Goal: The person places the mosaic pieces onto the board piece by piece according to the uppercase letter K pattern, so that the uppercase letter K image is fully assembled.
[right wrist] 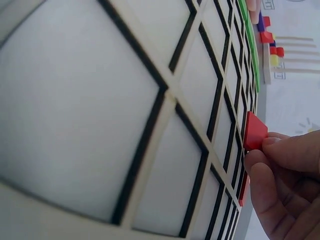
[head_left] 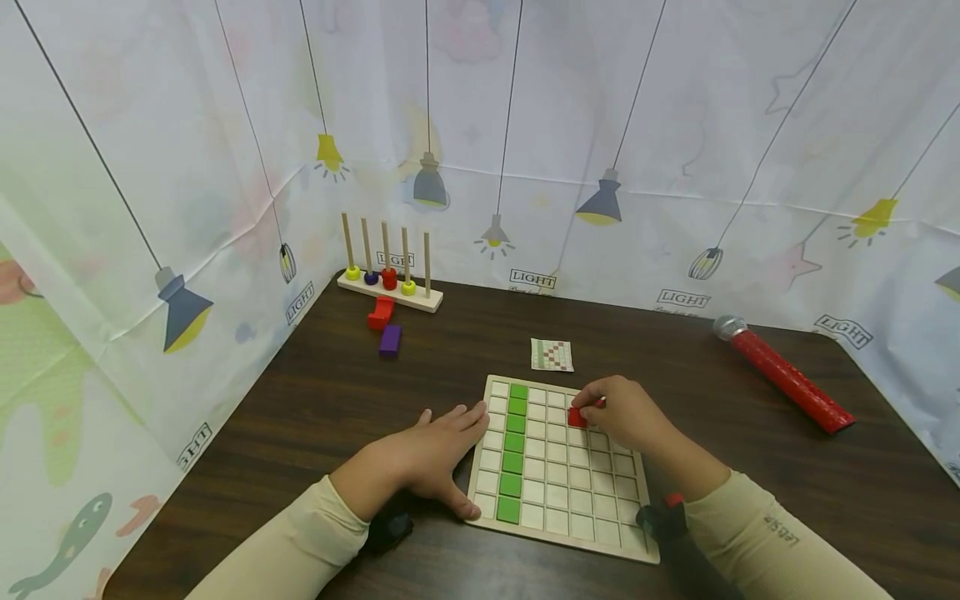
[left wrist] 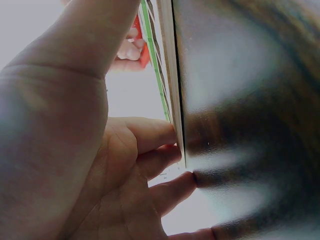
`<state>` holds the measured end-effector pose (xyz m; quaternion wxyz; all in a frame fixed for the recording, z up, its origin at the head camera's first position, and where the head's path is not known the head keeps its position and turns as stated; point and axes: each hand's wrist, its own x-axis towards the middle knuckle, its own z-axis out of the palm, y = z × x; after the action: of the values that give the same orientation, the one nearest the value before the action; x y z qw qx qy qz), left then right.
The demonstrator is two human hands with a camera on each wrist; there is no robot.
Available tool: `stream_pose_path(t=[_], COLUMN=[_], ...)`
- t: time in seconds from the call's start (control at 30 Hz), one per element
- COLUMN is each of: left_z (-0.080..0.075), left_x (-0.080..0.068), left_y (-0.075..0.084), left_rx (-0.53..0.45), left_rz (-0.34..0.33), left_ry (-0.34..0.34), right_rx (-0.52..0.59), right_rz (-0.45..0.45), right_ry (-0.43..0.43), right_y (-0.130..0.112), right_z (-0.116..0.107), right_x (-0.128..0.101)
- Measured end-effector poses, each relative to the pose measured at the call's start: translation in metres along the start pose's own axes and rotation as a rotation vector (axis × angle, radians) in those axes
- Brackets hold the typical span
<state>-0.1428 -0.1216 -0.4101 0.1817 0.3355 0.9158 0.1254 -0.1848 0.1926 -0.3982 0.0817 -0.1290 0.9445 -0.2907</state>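
A wooden grid board [head_left: 570, 542] lies on the dark table, its white squares framed by thin ridges. Green square tiles [head_left: 513, 442] fill its second column from the left. My right hand [head_left: 624, 414] pinches a red square tile [right wrist: 256, 131] between thumb and fingers, over the upper right part of the grid. More red [right wrist: 244, 190] shows just below that hand in the right wrist view. At the board's left edge, my left hand [head_left: 427, 454] has its fingers spread, thumb at the lower left corner and fingertips along the side.
Behind the board lies a small pattern card [head_left: 551, 355]. Back left stands a peg rack [head_left: 390, 292] with coloured beads, a red curved block [head_left: 381, 312] and a purple block [head_left: 390, 341] before it. A red microphone [head_left: 787, 379] lies at right.
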Motion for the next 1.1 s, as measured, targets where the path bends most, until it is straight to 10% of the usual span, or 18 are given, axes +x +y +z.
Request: stream_pose_path(t=[1.1], left_z=[0.0], left_x=[0.003], left_y=[0.001], left_rx=[-0.002], left_rz=[-0.018], left_ry=[-0.023], right_rx=[-0.151], right_rz=[0.067], right_ry=[0.068], right_y=[0.063], right_z=[-0.049], right_x=[-0.065])
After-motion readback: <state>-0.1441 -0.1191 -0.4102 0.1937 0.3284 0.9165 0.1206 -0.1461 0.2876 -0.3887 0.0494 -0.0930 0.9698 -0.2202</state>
